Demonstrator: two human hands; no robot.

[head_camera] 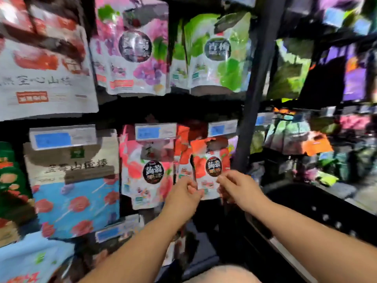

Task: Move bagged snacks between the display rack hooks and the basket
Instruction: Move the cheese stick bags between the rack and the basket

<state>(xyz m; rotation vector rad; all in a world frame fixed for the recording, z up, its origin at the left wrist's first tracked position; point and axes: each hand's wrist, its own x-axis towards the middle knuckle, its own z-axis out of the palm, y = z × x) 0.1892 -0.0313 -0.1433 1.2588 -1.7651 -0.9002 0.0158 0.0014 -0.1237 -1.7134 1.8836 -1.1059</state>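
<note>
An orange-and-white strawberry snack bag [210, 168] hangs in the lower row of the display rack, under a blue price tag [222, 128]. My left hand [186, 194] pinches the bag's lower left edge. My right hand [236, 187] pinches its lower right edge. More bags of the same kind [184, 158] hang just behind and to its left. The black basket [318, 209] stands low on the right, its inside dark and hard to read.
Pink grape bags [132, 50] and green bags [216, 54] hang in the upper row. A blue lollipop-print bag [75, 193] and a pink strawberry bag [146, 170] hang to the left. A dark rack upright [255, 82] rises just right of my hands.
</note>
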